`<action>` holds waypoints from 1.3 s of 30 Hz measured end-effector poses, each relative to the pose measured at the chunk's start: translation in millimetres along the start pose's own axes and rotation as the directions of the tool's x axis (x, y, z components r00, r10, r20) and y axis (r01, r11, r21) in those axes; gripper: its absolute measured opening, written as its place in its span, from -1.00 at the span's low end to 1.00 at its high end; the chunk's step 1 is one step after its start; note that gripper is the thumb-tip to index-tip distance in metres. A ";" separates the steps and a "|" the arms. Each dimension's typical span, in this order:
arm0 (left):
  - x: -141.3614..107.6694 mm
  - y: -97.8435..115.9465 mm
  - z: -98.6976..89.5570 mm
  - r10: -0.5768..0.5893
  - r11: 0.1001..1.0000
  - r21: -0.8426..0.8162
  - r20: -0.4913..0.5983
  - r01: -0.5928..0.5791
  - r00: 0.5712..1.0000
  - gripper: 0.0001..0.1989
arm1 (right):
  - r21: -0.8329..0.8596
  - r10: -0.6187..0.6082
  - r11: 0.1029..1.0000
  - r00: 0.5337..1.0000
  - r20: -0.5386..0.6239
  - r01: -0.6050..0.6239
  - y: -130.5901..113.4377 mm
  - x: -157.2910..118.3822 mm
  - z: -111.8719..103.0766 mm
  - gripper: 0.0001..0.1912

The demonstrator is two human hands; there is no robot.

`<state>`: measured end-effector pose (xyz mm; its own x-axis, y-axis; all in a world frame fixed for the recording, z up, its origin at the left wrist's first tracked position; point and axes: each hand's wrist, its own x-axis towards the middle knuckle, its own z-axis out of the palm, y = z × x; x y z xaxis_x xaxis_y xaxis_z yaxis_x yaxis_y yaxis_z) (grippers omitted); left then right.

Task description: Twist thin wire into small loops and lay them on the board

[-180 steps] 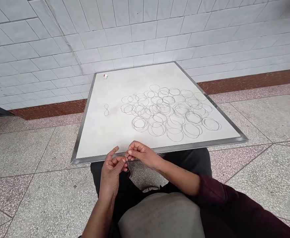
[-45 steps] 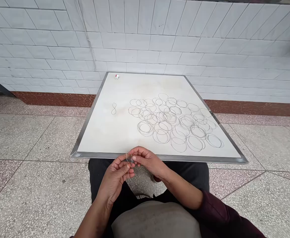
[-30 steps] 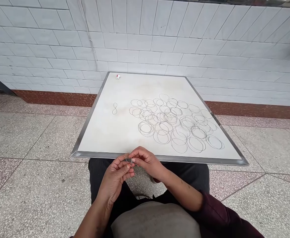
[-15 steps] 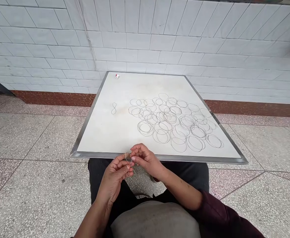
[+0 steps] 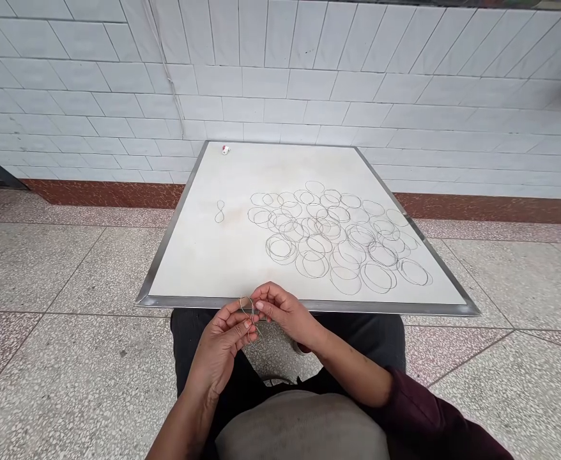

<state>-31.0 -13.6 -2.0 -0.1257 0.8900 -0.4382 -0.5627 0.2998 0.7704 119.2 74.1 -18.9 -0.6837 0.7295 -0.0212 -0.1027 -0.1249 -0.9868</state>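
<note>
Just over the near edge of the table, a thin wire (image 5: 252, 312) bent into loops is between my two hands. My left hand (image 5: 223, 345) is closed on its lower part, pinching it between thumb and fingers. Against the right side of the upper loop, my right hand (image 5: 283, 311) is closed in a pinch of thumb and forefinger. Part of the wire is hidden behind the fingers. On the left of the tabletop lies a wire figure-eight (image 5: 220, 211). Many overlapping thin wire rings (image 5: 328, 230) are spread over the middle and right.
The white table (image 5: 199, 262) has a grey metal rim (image 5: 309, 305) and stands against a tiled wall (image 5: 266, 83). A small white and red object (image 5: 225, 150) sits in its far left corner. My legs are beneath the near edge, above a speckled floor (image 5: 79, 377).
My right fingers have come down slightly at the wire, and its upper loop looks rounder and more open. My left hand keeps its pinch. The items on the table stay put.
</note>
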 end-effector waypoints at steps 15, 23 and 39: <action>-1.2 0.1 1.1 -0.003 0.995 0.097 -0.018 0.005 1.000 -0.51 | 0.002 0.047 0.999 0.997 0.066 -0.047 0.6 -0.9 -4.2 -0.72; -1.5 0.6 1.3 -0.019 0.996 0.088 -0.003 0.020 1.000 -0.53 | 0.002 0.053 0.999 0.998 0.045 -0.053 -3.4 -1.2 -3.2 -0.70; -2.6 1.8 3.9 -0.019 0.996 0.083 -0.004 0.019 1.000 -0.55 | 0.046 0.031 0.998 0.999 0.020 -0.032 -6.6 1.8 0.4 -0.70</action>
<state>-28.5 -14.1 2.3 -0.1183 0.8828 -0.4546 -0.4949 0.3445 0.7977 118.3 76.0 -12.4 -0.7006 0.7119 -0.0487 -0.1138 -0.1789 -0.9773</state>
